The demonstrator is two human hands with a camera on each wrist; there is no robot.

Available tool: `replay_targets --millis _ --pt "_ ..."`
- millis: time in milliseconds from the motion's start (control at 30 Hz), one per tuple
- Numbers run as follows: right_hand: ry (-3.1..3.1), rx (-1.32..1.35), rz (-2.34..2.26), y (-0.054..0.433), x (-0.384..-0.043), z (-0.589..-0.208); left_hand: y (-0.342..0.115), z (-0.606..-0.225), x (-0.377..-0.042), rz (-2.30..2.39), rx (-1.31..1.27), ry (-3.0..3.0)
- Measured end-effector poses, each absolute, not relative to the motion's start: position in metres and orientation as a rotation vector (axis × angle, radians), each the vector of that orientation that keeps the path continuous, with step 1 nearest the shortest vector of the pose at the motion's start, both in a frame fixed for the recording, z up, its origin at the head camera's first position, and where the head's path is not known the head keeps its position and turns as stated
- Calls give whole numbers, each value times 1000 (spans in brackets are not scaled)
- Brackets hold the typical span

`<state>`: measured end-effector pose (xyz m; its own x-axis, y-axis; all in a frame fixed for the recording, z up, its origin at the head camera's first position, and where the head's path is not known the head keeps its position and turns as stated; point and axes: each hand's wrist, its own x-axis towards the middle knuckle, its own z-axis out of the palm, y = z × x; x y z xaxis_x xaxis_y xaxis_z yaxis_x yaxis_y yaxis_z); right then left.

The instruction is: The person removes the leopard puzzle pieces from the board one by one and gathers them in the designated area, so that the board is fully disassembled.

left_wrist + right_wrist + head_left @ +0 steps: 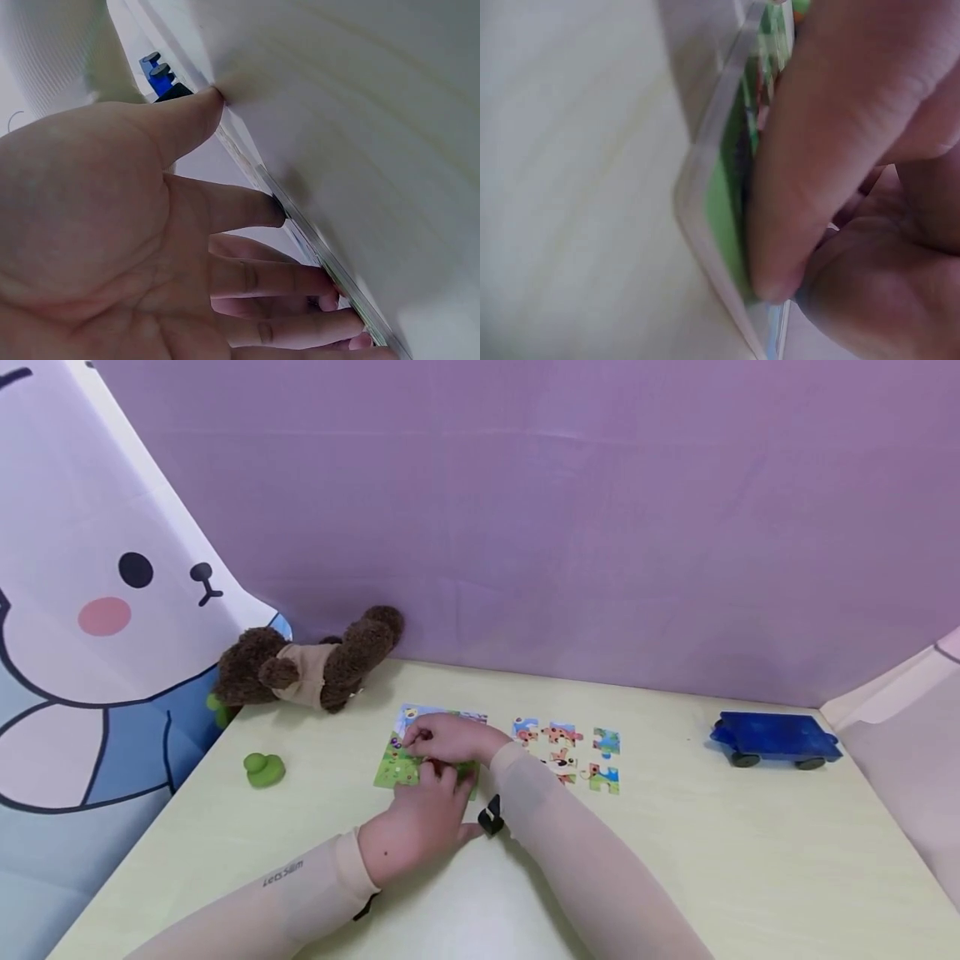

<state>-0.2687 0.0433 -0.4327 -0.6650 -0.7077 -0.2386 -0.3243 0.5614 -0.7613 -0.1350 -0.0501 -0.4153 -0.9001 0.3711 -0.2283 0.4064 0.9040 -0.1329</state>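
A jigsaw puzzle board with a green and blue picture lies on the table, partly hidden under both hands. My right hand reaches over it from the right with bent fingers, and in the right wrist view a long finger lies against the board's green face. I cannot tell whether a piece is between its fingertips. My left hand rests at the board's near edge, fingers extended onto it and the thumb spread out on the table. Loose puzzle pieces lie in rows right of the board, some hidden behind the right forearm.
A brown plush toy lies at the back left against the purple backdrop. A small green toy is on the table left of the board. Toward the right back edge stands a blue wheeled toy.
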Motion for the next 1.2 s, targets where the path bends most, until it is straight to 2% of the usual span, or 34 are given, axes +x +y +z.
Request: replay_targets --millis 667,1200 --pt "2362 -859 -893 43 -271 -434 -53 -417 -136 -222 618 2865" --pt "2246 -697 -1024 44 -275 -426 -52 -417 -137 -213 606 2848"
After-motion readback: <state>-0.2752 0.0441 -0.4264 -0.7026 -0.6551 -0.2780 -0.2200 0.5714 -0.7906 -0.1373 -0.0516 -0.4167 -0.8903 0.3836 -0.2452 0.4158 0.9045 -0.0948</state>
